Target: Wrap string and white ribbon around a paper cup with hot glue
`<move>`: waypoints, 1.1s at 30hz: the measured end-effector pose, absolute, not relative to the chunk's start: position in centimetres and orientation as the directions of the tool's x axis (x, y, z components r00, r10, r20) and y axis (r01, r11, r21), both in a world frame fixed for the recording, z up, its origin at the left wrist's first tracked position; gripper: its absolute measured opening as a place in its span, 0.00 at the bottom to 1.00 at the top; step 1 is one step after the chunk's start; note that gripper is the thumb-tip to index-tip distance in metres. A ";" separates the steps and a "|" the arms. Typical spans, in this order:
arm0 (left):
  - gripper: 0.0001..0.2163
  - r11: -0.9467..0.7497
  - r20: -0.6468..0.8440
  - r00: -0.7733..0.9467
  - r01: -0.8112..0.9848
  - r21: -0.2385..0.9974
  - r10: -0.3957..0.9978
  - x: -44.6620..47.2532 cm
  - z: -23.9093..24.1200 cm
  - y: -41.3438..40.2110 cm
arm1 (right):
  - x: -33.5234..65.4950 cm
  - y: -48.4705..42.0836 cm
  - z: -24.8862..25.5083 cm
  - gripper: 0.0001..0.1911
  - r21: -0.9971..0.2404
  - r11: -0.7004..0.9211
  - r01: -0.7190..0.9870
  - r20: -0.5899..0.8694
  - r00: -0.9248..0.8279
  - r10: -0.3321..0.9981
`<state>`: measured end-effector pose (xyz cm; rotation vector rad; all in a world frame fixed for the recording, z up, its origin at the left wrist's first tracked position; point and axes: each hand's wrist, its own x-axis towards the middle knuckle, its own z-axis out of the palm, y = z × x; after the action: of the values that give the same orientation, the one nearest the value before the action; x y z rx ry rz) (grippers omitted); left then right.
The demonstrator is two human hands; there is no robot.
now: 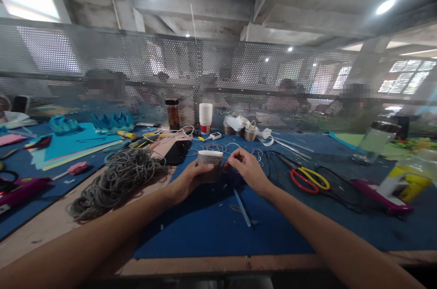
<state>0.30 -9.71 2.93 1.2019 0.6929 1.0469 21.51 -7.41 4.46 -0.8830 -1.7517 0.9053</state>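
Note:
My left hand [189, 179] is wrapped round a small paper cup [210, 161] covered in grey twine, holding it upright just above the blue mat [218, 230]. My right hand [247, 169] is at the cup's right side with thumb and fingers pinched together, seemingly on a thin strand of twine that I cannot make out clearly. A big loose heap of grey twine [118, 179] lies to the left of my left hand.
Red and yellow scissors [309, 179] lie right of my hands. A stack of white cups [205, 117], a dark jar [173, 114], wrapped cups [251, 132], a black phone [176, 151], blue paper sheets [75, 141], glue guns [18, 189] and a perforated metal screen [218, 79] with people behind it.

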 end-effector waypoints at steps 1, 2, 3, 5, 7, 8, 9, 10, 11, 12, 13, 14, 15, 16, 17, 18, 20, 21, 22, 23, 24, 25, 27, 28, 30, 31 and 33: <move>0.19 0.020 0.091 0.391 -0.270 0.963 0.916 0.3 2.9 -9.7 | 21.5 -7.4 4.5 0.06 -0.869 0.464 0.169 0.405 -0.295 0.865; 0.19 0.020 0.090 0.390 -0.268 0.963 0.916 0.3 2.9 -9.7 | 21.5 -7.4 4.4 0.06 -0.871 0.461 0.172 0.401 -0.294 0.868; 0.18 0.020 0.089 0.390 -0.267 0.964 0.916 0.2 2.8 -9.6 | 21.5 -7.4 4.4 0.06 -0.871 0.458 0.174 0.399 -0.292 0.869; 0.18 0.021 0.088 0.395 -0.264 0.964 0.914 0.2 2.7 -9.6 | 21.5 -7.3 4.4 0.06 -0.870 0.461 0.177 0.402 -0.289 0.869; 0.18 0.023 0.089 0.406 -0.264 0.964 0.910 0.1 2.7 -9.6 | 21.6 -7.3 4.4 0.06 -0.863 0.471 0.183 0.412 -0.285 0.866; 0.19 0.025 0.089 0.410 -0.265 0.964 0.908 0.1 2.7 -9.6 | 21.6 -7.3 4.4 0.06 -0.859 0.475 0.190 0.416 -0.280 0.865; 0.19 0.028 0.088 0.413 -0.266 0.964 0.906 0.1 2.7 -9.6 | 21.6 -7.2 4.4 0.06 -0.857 0.476 0.196 0.418 -0.275 0.866; 0.20 0.031 0.086 0.416 -0.267 0.963 0.905 0.1 2.7 -9.6 | 21.6 -7.2 4.4 0.06 -0.856 0.476 0.201 0.418 -0.272 0.867; 0.20 0.032 0.086 0.418 -0.268 0.963 0.905 0.1 2.7 -9.5 | 21.6 -7.2 4.4 0.06 -0.857 0.474 0.202 0.416 -0.271 0.868; 0.20 0.033 0.085 0.419 -0.268 0.963 0.904 0.0 2.7 -9.5 | 21.6 -7.2 4.3 0.06 -0.861 0.469 0.198 0.411 -0.272 0.870; 0.20 0.034 0.085 0.420 -0.268 0.963 0.904 0.0 2.6 -9.5 | 21.6 -7.2 4.3 0.06 -0.866 0.462 0.192 0.405 -0.275 0.872; 0.20 0.035 0.085 0.421 -0.269 0.962 0.903 0.0 2.5 -9.4 | 21.6 -7.2 4.3 0.07 -0.870 0.456 0.187 0.399 -0.277 0.874; 0.21 0.037 0.085 0.422 -0.271 0.962 0.903 -0.1 2.5 -9.4 | 21.6 -7.2 4.4 0.07 -0.873 0.452 0.183 0.395 -0.277 0.876; 0.21 0.037 0.084 0.422 -0.272 0.962 0.902 -0.1 2.4 -9.4 | 21.6 -7.2 4.4 0.07 -0.876 0.448 0.178 0.392 -0.277 0.877; 0.21 0.040 0.082 0.423 -0.270 0.962 0.903 -0.1 2.4 -9.3 | 21.6 -7.2 4.4 0.07 -0.878 0.446 0.172 0.392 -0.276 0.878; 0.21 0.040 0.080 0.422 -0.269 0.962 0.903 -0.2 2.3 -9.3 | 21.6 -7.2 4.4 0.07 -0.880 0.446 0.165 0.393 -0.274 0.878; 0.20 0.039 0.078 0.420 -0.263 0.964 0.904 -0.2 2.4 -9.4 | 21.6 -7.3 4.4 0.07 -0.883 0.445 0.151 0.396 -0.272 0.877; 0.20 0.038 0.079 0.420 -0.262 0.964 0.904 -0.2 2.4 -9.4 | 21.5 -7.3 4.5 0.07 -0.885 0.442 0.147 0.394 -0.273 0.878; 0.21 0.038 0.079 0.422 -0.262 0.964 0.903 -0.2 2.5 -9.4 | 21.5 -7.3 4.5 0.07 -0.886 0.440 0.145 0.391 -0.274 0.879; 0.21 0.037 0.081 0.424 -0.263 0.964 0.902 -0.2 2.6 -9.5 | 21.5 -7.2 4.5 0.07 -0.887 0.438 0.146 0.389 -0.274 0.879; 0.21 0.038 0.082 0.425 -0.265 0.964 0.901 -0.2 2.6 -9.5 | 21.5 -7.2 4.4 0.07 -0.888 0.436 0.145 0.387 -0.276 0.880; 0.21 0.040 0.081 0.427 -0.266 0.963 0.901 -0.2 2.7 -9.5 | 21.4 -7.2 4.4 0.07 -0.890 0.433 0.144 0.384 -0.277 0.881; 0.22 0.042 0.081 0.429 -0.270 0.962 0.900 -0.1 2.7 -9.6 | 21.5 -7.1 4.3 0.07 -0.891 0.429 0.145 0.380 -0.275 0.883; 0.22 0.042 0.083 0.430 -0.273 0.961 0.899 -0.1 2.7 -9.6 | 21.5 -7.1 4.3 0.07 -0.891 0.429 0.146 0.380 -0.275 0.883; 0.22 0.039 0.090 0.435 -0.279 0.960 0.896 -0.1 2.7 -9.6 | 21.5 -7.0 4.2 0.07 -0.889 0.434 0.149 0.384 -0.275 0.881; 0.22 0.038 0.093 0.436 -0.282 0.959 0.895 -0.1 2.7 -9.6 | 21.6 -7.0 4.1 0.07 -0.886 0.438 0.153 0.387 -0.275 0.880; 0.21 0.043 0.088 0.432 -0.285 0.957 0.898 -0.1 2.6 -9.6 | 21.6 -6.9 4.1 0.07 -0.882 0.445 0.158 0.394 -0.273 0.878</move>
<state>-0.14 -9.56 2.62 1.1936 0.6558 1.0111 21.57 -6.92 4.12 -0.8992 -1.7171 0.9205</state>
